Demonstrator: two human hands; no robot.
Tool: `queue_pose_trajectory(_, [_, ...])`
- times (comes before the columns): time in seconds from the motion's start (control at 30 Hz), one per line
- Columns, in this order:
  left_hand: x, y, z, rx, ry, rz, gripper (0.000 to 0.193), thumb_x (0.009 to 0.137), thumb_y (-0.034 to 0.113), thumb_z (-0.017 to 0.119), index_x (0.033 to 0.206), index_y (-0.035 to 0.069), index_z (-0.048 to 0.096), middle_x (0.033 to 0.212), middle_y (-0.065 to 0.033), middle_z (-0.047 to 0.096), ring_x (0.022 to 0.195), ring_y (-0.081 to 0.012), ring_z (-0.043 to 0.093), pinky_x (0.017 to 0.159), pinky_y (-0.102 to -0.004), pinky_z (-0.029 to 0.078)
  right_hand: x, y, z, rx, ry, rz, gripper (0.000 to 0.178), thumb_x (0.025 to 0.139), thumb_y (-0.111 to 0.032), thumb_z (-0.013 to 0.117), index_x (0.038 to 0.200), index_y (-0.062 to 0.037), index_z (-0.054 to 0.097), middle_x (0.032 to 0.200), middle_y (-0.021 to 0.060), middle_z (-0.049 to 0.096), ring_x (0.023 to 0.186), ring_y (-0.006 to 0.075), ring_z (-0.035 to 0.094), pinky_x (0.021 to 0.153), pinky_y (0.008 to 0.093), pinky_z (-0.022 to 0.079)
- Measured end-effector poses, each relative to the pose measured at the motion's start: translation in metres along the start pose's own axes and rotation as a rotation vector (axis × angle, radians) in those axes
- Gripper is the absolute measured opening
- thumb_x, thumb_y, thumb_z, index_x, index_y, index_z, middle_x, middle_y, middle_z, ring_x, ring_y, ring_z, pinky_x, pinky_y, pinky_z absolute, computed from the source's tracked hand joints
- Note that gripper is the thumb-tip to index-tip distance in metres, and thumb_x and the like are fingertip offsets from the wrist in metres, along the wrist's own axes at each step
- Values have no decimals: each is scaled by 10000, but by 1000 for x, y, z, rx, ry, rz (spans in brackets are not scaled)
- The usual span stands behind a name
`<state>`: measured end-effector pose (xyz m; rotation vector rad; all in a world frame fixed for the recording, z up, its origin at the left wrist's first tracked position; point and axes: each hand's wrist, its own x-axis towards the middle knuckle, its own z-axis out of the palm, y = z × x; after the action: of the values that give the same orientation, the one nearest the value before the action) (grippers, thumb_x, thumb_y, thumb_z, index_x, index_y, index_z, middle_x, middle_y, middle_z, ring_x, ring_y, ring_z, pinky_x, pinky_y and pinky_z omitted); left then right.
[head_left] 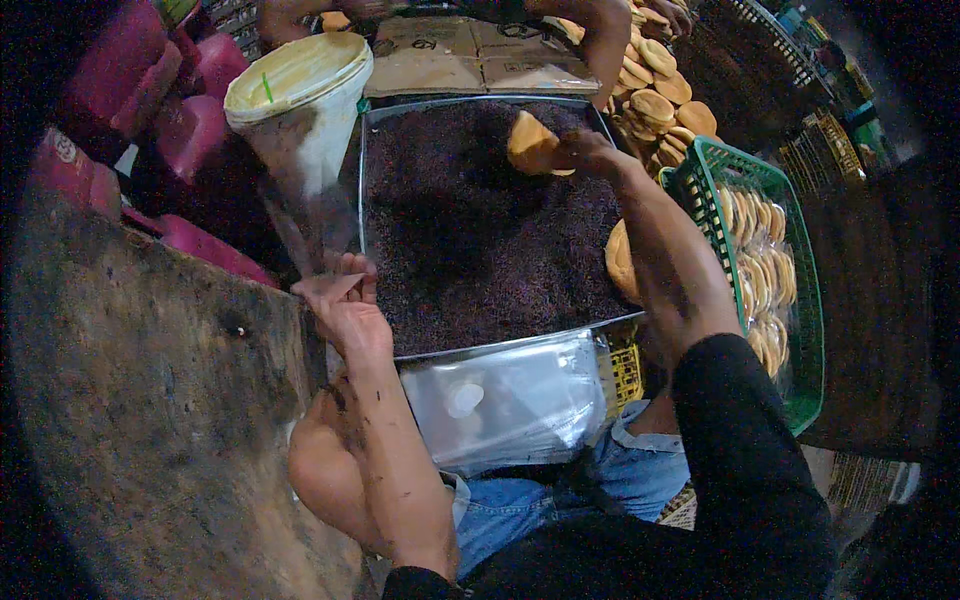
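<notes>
Bread point(533, 146) is held by the closed right grip point(588, 154) over the tray point(500, 342), presumably so dark grains point(465, 255) are caught; closure of the left grip point(348, 308) cannot be told.

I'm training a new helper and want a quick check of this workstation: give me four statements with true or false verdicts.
1. The right hand holds a golden-brown bread bun. True.
2. The loose, crumbly mass in the rectangular metal tray is white. False: the mass is dark purple.
3. The green plastic lattice crate is right of the tray. True.
4. The flat, clear plastic sheets lie beyond the tray's far edge. False: the sheets lie on the near side.
</notes>
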<state>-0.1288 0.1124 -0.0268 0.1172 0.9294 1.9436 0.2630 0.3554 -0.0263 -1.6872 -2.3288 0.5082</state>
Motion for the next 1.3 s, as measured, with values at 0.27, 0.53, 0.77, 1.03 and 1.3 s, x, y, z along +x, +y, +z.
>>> queue_pose_trajectory(0.27, [-27,11,26,417,-2,191,722,1011,592,360,1231,-78,518,1279,-232,568,1192,-353,586,900,-453,575,-194,-135,-90,877,156,54,531,853,-248,745,1278,-31,512,1073,95,652,1005,192,605,875,318,478])
queue_pose_trajectory(0.53, [-117,-18,89,591,-565,61,757,1005,627,302,1501,56,333,1406,-242,480,1267,-358,533,949,-476,546,-257,-132,-99,876,124,120,465,865,-254,739,1235,-54,542,1087,73,616,981,138,590,851,283,467])
queue_pose_trajectory(0.77, [-161,-61,92,360,-564,-202,687,965,377,628,1495,82,305,1298,-127,573,1127,-253,614,886,-379,564,-283,-159,-64,819,539,-48,452,883,-294,725,1215,-41,552,1161,123,597,1081,191,574,906,328,451])
queue_pose_trajectory(1.03, [-182,-99,117,241,-542,-362,706,912,493,667,1419,71,414,1266,-131,585,1150,-244,592,972,-374,503,-321,-161,-113,69,930,-259,501,761,-158,782,1221,-160,584,1443,155,458,1370,406,387,1139,566,274])
queue_pose_trajectory(1.3, [-266,-105,190,625,-1006,-336,648,973,472,585,1364,-29,457,1062,-192,676,934,-272,699,798,-337,557,-392,29,-178,125,687,124,542,783,-143,801,1263,-63,561,1088,146,687,1039,231,655,907,356,506])
